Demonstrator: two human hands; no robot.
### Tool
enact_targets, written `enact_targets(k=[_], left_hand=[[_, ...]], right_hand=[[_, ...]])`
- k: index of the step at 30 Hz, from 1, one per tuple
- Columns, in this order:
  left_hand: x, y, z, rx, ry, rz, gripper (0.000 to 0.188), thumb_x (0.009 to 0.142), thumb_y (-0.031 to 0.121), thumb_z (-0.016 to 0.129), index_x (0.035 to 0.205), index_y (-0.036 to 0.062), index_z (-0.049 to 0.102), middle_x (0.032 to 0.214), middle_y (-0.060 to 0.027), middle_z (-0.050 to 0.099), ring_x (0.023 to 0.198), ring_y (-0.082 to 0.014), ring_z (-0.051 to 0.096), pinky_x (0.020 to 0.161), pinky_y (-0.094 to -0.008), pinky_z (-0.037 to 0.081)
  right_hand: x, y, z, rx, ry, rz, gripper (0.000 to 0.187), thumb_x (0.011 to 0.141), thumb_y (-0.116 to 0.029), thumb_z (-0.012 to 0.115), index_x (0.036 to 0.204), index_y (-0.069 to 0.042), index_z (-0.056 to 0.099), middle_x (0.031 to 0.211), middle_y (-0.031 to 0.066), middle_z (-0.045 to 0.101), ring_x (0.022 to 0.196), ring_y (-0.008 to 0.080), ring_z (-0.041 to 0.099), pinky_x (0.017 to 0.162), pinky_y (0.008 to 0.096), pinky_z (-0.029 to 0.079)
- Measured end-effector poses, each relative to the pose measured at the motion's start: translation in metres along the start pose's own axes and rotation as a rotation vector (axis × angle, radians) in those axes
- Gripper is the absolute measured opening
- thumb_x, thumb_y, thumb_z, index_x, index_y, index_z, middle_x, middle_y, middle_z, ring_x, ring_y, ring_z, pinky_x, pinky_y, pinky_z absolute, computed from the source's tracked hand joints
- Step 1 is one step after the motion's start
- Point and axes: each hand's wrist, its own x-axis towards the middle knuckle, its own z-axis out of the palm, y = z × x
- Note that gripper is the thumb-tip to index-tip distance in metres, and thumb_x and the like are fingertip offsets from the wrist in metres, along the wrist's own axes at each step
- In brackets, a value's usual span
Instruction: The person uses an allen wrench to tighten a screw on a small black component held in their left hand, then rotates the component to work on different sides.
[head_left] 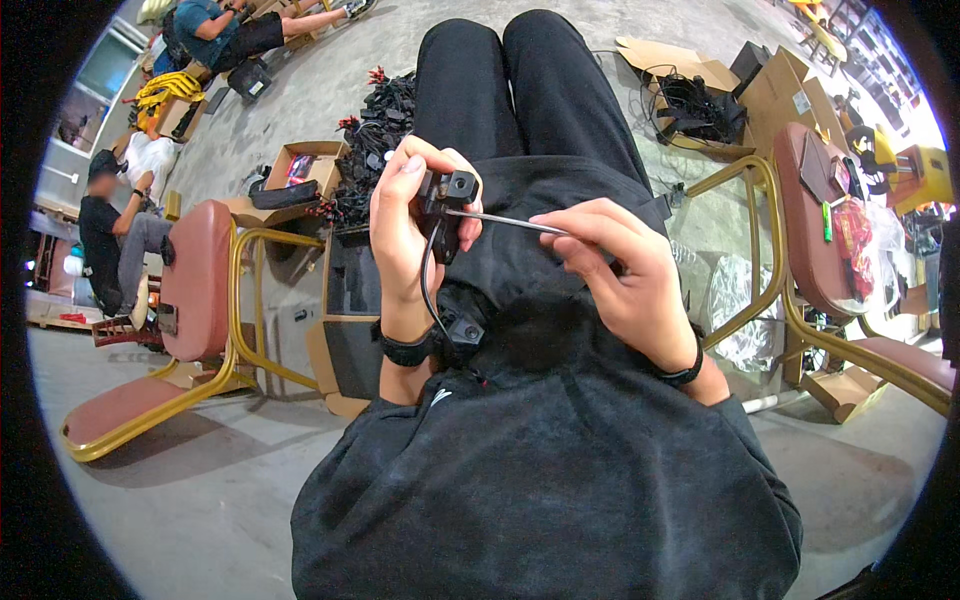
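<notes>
My left hand (405, 225) is closed around a small black camera module (460, 187) with a square face and round lens, above my lap. From it a black cable (428, 285) curves down to a second black camera module (463, 331), which rests against my dark shirt near the left wrist. Between the fingers of my right hand (625, 275) is a thin metal rod (510, 221), like a screwdriver shaft. Its tip meets the side of the held module. Whatever handle it has is hidden in my palm.
Chairs stand at left (200, 290) and right (810, 240), the right one bearing bags and small items. A heap of black cabled parts (380, 130) lies beyond my left hand. An open carton (700, 110) holds black cables. Two people (110, 230) sit at left.
</notes>
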Motion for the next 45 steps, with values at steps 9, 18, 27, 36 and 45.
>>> enact_targets(k=[9,18,27,36,45], left_hand=[[0.005,0.001,0.002,-0.035,-0.056,-0.023,0.029,0.095,0.027,0.033,0.084,0.0038,0.044,0.065,-0.0144,0.051,0.045,-0.0143,0.044,0.042,-0.0253,0.038],[0.005,0.0,-0.001,-0.089,-0.049,-0.01,0.03,0.095,0.028,0.032,0.084,0.0034,0.044,0.065,-0.0133,0.049,0.046,-0.014,0.044,0.042,-0.0246,0.038],[0.004,-0.001,0.003,0.038,-0.021,0.113,0.029,0.095,0.026,0.033,0.085,0.0016,0.045,0.066,-0.0141,0.051,0.047,-0.0139,0.045,0.042,-0.0245,0.037],[0.003,-0.002,0.0,0.025,-0.023,0.151,0.028,0.094,0.025,0.034,0.087,0.0004,0.046,0.067,-0.0156,0.052,0.048,-0.0139,0.045,0.044,-0.0245,0.038],[0.0,-0.006,-0.001,0.17,-0.014,0.256,0.026,0.092,0.022,0.036,0.089,-0.0005,0.047,0.073,-0.0167,0.055,0.053,-0.0135,0.047,0.048,-0.0242,0.04]], right_hand=[[0.003,-0.002,-0.005,-0.322,0.048,-0.335,0.038,0.073,0.007,0.067,0.107,-0.009,0.069,0.104,0.0103,0.055,0.085,0.0215,0.06,0.074,0.0313,0.051],[0.0,-0.005,-0.002,-0.226,0.04,-0.273,0.023,0.08,0.001,0.065,0.103,-0.003,0.07,0.088,0.0076,0.06,0.072,0.0133,0.057,0.064,0.023,0.046],[-0.001,-0.009,-0.001,0.498,-0.117,0.473,0.026,0.099,-0.019,0.05,0.11,0.001,0.062,0.063,0.0026,0.06,0.039,0.0063,0.052,0.035,0.0188,0.034],[0.0,-0.009,0.0,0.516,-0.086,0.432,0.026,0.099,-0.018,0.05,0.109,0.003,0.061,0.062,0.0045,0.059,0.039,0.0082,0.053,0.035,0.0197,0.036],[0.009,-0.004,-0.012,0.634,-0.165,0.553,0.031,0.099,-0.021,0.051,0.106,0.008,0.06,0.063,0.0102,0.062,0.035,0.0144,0.054,0.03,0.0226,0.036]])
